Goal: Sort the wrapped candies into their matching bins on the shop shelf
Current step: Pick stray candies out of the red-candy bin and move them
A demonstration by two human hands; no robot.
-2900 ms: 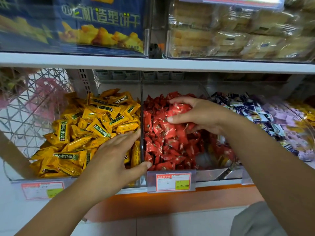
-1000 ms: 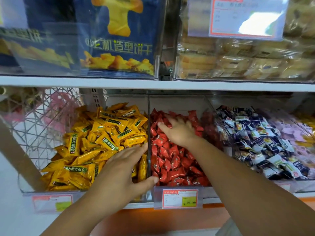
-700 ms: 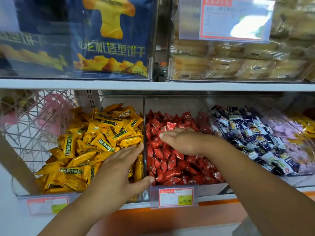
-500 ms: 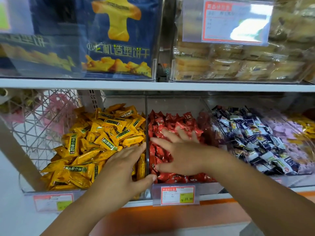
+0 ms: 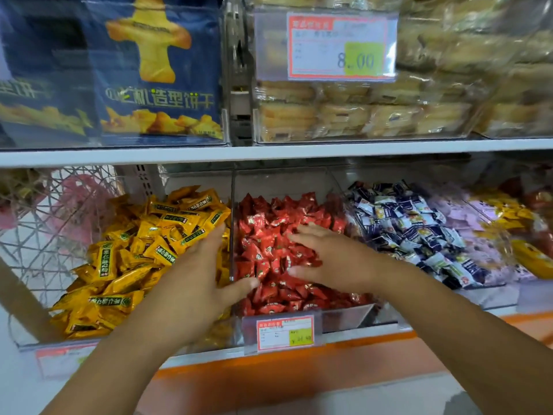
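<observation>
Below the white shelf board [image 5: 299,149], at far left, a wire basket [image 5: 45,235] stands beside the clear bin of yellow candies [image 5: 125,259]. Your left hand [image 5: 191,283] lies palm down on the right side of that yellow heap. Its fingers [image 5: 209,244] are straight and close together and hold nothing, while the thumb reaches across the clear divider [image 5: 232,223] to the red side. Just right of the divider, the red candies [image 5: 269,232] fill the middle bin, which carries a price tag [image 5: 285,332] on its front. Your right hand [image 5: 332,265] rests flat on the red heap, with the fingers spread wide and no candy pinched between them. Next to the right lie the blue-and-white candies [image 5: 413,229] in their own bin, then a heap of pale lilac candies [image 5: 469,226], blurred toward the frame edge. Above the board, blue biscuit bags [image 5: 158,76] stand at left and wrapped pastries [image 5: 359,115] are stacked at right, behind a price label [image 5: 341,46] reading 8.00.
</observation>
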